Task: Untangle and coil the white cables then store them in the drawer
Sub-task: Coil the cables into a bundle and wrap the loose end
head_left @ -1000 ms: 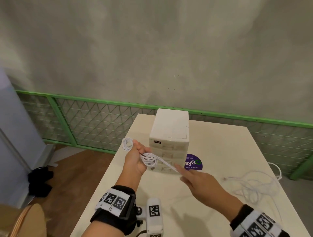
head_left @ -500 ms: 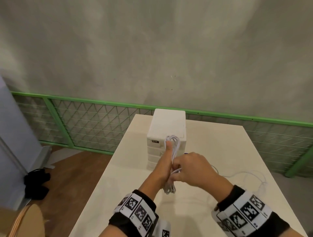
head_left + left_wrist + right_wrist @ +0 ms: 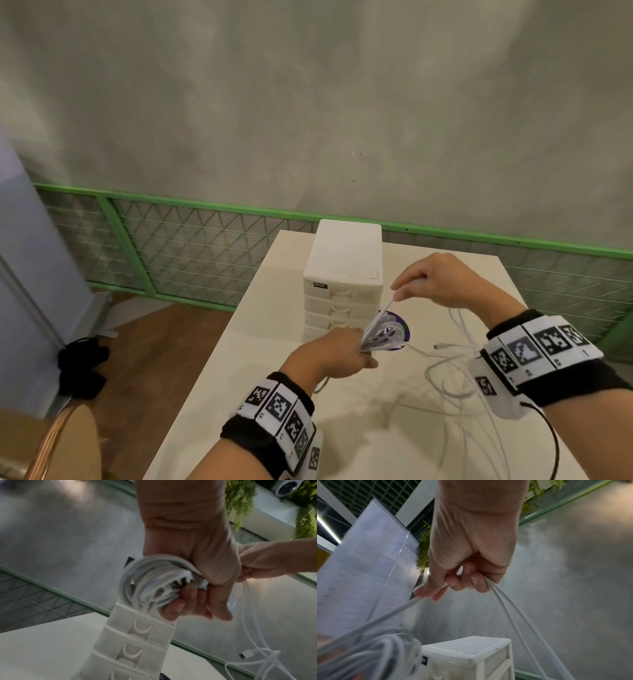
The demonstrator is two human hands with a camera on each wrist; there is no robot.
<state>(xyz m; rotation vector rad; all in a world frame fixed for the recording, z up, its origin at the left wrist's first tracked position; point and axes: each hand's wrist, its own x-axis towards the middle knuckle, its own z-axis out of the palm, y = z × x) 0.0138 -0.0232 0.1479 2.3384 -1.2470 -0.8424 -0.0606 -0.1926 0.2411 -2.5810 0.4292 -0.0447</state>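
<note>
Left hand [image 3: 334, 353] grip closed round coiled white cable bundle [image 3: 150, 588], just in front of white plastic drawer unit [image 3: 342, 274] mid-table; right hand [image 3: 442, 284] pinches the cable's strand [image 3: 388, 615]; loose white cables [image 3: 455, 377] near right table [image 3: 260, 359] edge

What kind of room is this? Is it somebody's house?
Probably not a house. It looks like a workspace or test room: a bare concrete wall, a green mesh railing, and one plain table holding a small white drawer unit.
</note>
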